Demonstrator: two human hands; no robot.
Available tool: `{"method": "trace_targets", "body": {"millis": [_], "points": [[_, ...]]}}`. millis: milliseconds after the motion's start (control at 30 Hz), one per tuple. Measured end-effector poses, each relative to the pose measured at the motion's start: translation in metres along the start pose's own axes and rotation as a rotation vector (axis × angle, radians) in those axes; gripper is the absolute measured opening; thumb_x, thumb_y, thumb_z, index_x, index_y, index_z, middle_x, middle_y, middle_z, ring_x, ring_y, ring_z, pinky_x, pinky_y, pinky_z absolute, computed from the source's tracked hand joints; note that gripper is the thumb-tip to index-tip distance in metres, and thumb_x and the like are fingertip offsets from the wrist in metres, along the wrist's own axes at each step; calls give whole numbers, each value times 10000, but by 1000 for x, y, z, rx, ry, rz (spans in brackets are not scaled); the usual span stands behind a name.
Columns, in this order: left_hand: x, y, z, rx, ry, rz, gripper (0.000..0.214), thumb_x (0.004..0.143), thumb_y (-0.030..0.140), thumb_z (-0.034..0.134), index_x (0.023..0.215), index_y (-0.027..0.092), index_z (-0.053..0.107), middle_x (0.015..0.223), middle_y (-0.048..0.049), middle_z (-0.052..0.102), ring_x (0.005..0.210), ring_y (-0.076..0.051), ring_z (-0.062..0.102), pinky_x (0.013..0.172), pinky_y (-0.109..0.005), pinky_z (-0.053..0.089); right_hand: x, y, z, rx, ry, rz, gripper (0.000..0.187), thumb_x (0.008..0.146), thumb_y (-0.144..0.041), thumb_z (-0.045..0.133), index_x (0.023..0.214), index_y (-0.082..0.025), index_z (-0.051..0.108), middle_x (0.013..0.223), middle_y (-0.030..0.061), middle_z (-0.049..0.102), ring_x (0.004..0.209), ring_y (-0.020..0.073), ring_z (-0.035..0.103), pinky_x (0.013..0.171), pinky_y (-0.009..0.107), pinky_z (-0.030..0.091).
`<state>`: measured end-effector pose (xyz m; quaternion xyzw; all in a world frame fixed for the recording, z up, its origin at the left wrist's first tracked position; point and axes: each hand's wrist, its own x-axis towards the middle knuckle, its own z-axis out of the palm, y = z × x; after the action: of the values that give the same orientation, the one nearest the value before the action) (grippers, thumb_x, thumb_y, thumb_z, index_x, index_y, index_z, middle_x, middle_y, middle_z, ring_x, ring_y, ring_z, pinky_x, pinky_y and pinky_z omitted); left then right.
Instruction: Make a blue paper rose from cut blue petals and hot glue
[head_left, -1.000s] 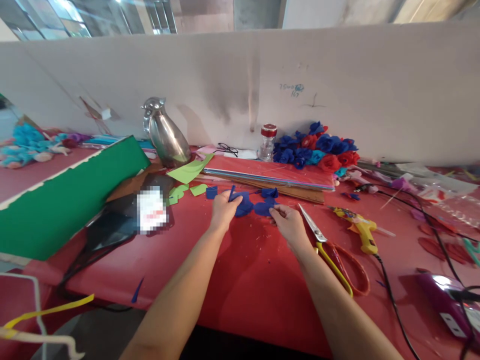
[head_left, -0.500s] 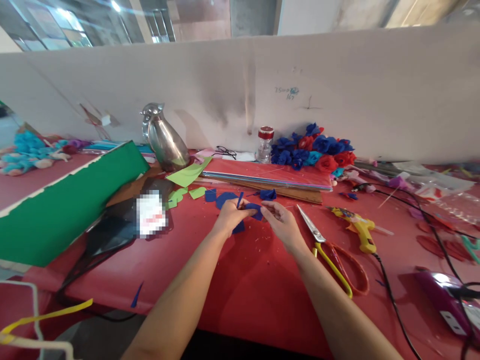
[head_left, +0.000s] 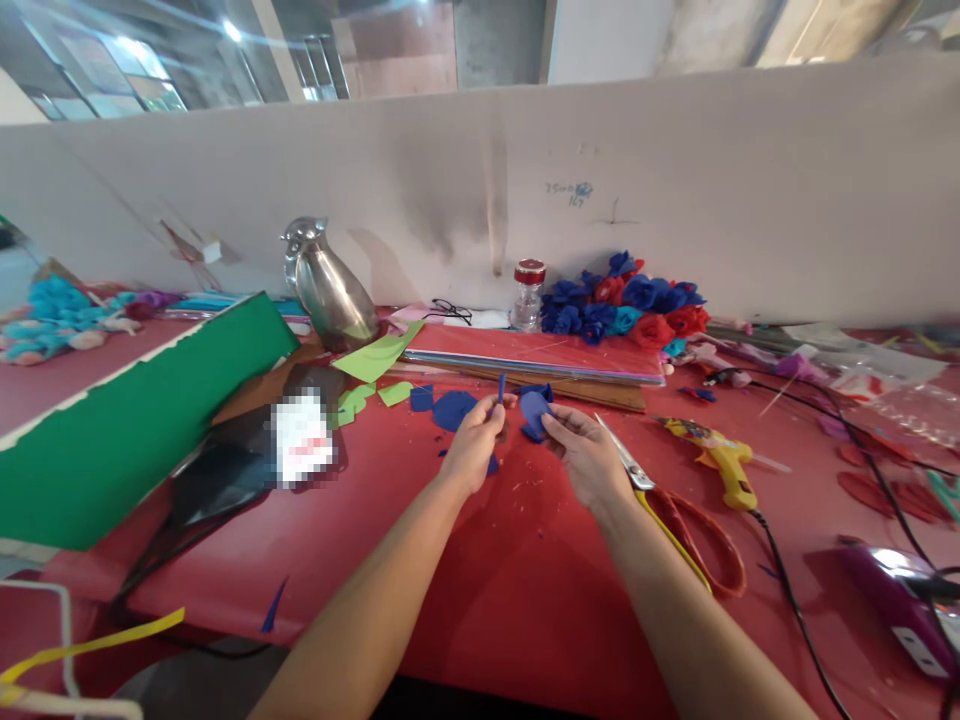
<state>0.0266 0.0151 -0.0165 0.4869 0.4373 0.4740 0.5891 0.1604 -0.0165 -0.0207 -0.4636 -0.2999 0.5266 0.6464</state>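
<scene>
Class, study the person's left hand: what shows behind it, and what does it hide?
A rounded blue piece and smaller blue bits show past the left hand on the red table. What lies directly behind the hand is covered; whether the bits join cannot be told.

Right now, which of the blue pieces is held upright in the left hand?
The narrow blue piece, pointing up from the left hand. The right hand holds a wider, rounded blue piece; other blue pieces lie on the red table.
</scene>
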Motion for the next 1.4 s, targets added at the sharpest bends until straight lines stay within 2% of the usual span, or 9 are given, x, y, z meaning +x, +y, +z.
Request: {"method": "trace_targets", "body": {"millis": [100, 333, 533, 800, 933, 1133, 1400], "points": [[-2, -1, 4, -77, -26, 11, 247, 746, 387, 603, 845, 166, 652, 588, 33, 470, 553, -84, 418, 569, -220, 354, 0, -3, -1, 114, -39, 38, 229, 539, -296, 790, 689, -198, 647, 644, -28, 649, 552, 94, 568, 534, 221, 458], [-11, -2, 15, -280, -38, -67, 291, 586, 384, 748, 724, 168, 611, 637, 30, 532, 570, -67, 449, 568, -204, 359, -7, -6, 7, 280, -78, 92, 211, 534, -175, 774, 652, -218, 605, 662, -53, 651, 590, 84, 591, 576, 195, 485], [-16, -4, 21, -376, -39, -94, 292, 539, 313, 780, 672, 167, 564, 615, 53, 500, 544, -51, 424, 540, -195, 331, -15, 1, 16, 206, -103, 35, 205, 561, -239, 784, 659, -206, 608, 652, -55, 621, 563, 76, 527, 574, 208, 439], [-22, -7, 27, -543, -84, -58, 199, 580, 204, 747, 663, 170, 570, 632, 42, 536, 614, -73, 499, 651, -215, 405, -14, 5, 15, 224, -89, -22, 211, 574, -285, 797, 655, -202, 621, 682, -49, 626, 638, 84, 521, 648, 210, 421], [-21, -9, 26, -582, -106, -51, 215, 572, 169, 760, 706, 171, 592, 689, 33, 583, 667, -86, 541, 704, -232, 424, -15, 7, 16, 231, -67, -57, 194, 589, -296, 793, 663, -218, 631, 705, -49, 632, 682, 93, 527, 695, 216, 422], [-20, -6, 26, -666, -134, -62, 238, 536, 157, 800, 668, 165, 602, 749, 21, 643, 728, -99, 580, 748, -243, 446, -16, 7, 17, 207, -71, -92, 186, 607, -303, 786, 675, -228, 630, 733, -40, 634, 709, 112, 536, 731, 244, 427], [-17, -9, 24, -712, -75, -106, 278, 503, 217, 835, 602, 150, 584, 622, 39, 590, 609, -68, 533, 631, -198, 420, -18, 4, 15, 108, -134, -95, 177, 632, -294, 762, 709, -222, 620, 738, -40, 615, 697, 110, 523, 722, 251, 409]]}}
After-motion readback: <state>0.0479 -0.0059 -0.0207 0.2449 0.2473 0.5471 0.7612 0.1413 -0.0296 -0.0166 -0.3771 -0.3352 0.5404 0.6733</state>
